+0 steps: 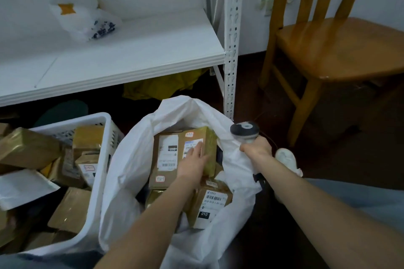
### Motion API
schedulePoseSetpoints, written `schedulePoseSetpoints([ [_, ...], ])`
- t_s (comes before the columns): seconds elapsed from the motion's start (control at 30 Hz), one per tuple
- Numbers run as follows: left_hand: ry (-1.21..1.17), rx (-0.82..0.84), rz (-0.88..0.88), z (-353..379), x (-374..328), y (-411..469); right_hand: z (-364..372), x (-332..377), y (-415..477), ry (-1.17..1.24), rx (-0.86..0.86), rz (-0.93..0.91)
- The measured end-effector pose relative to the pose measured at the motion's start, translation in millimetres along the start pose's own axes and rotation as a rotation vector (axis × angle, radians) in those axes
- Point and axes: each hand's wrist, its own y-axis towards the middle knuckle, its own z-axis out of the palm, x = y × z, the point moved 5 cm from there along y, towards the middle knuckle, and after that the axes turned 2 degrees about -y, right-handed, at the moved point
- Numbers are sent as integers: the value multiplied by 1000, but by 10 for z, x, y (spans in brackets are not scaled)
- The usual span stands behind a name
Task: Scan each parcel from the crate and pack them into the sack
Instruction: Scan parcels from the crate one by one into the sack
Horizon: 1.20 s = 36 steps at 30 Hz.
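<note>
— What's the left hand [192,162] doing down in there?

— Lying flat on the small box [208,137], fingers nearly straight across its label. Pressing or steadying it, I'd say, not clutching. I can't make out the thumb.

— Will that box be any trouble?

— I doubt it. It's cardboard, taped round, so it should be stiff at the corners. It looks light enough for one hand, though the tape may be slick. It's best taken across two opposite sides, thumb on one and fingers on the other, not by the label.

— And around it?

— Just to the hand's left, touching the small box, there's a flat box [166,159]. Back towards the wrist a labelled box [209,205] lies lower in the sack [131,159], which stands up round the whole forearm.

— The right hand [256,148]?

— Curled tight round the scanner [244,130] handle, and it seems to be pinching the sack's rim too, holding the mouth open just to the right of the small box.

— More to come?

— Plenty. The crate [87,119], further off to the left hand's left and against the sack, holds a heap of parcels [87,135].
</note>
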Motion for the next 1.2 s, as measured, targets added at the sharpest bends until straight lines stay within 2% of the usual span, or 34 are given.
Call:
schedulePoseSetpoints([
  [0.13, -22, -104, -148, -295, 314, 606, 84, 70, 349, 60, 12, -7],
  [0.2, -27, -109, -159, -315, 367, 848, 158, 235, 500, 76, 30, -37],
  [0.3, 2, -51, -163, -246, 353, 1142, 262, 447, 678, 60, 42, -80],
  [0.43, -77, 85, -175, -282, 468, 1262, 287, 564, 689, 19, 28, -116],
  [0.57, -62, -36, -144, -302, 607, 757, 245, 617, 435, -57, 46, -159],
  [0.7, -30, -121, -160, -382, 815, 153, 387, 697, -29, 90, 212, -162],
  [0.93, -206, -192, -316, -448, 1322, -822, 807, 857, -875, 205, 467, -158],
  [1.2, -398, -274, -472, -353, 2066, -1576, 1586, 1281, -1720, 184, 610, -160],
])
